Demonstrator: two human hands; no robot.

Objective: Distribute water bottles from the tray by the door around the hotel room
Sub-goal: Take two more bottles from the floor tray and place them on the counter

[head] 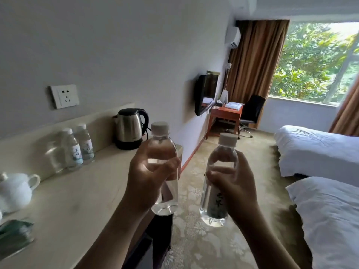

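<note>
the left hand [150, 178] is wrapped round the middle of one water bottle [164, 169] and the right hand [231, 188] grasps a second water bottle [218, 183] the same way, both upright, capped and held in the air side by side over the carpet [204, 239], just off the edge of the worktop [77, 200]. the smooth clear plastic could slip through either hand if the grasp loosens, dropping a bottle to the floor. two more bottles [77, 147] stand on the worktop beside the kettle [130, 129], well apart from both hands.
</note>
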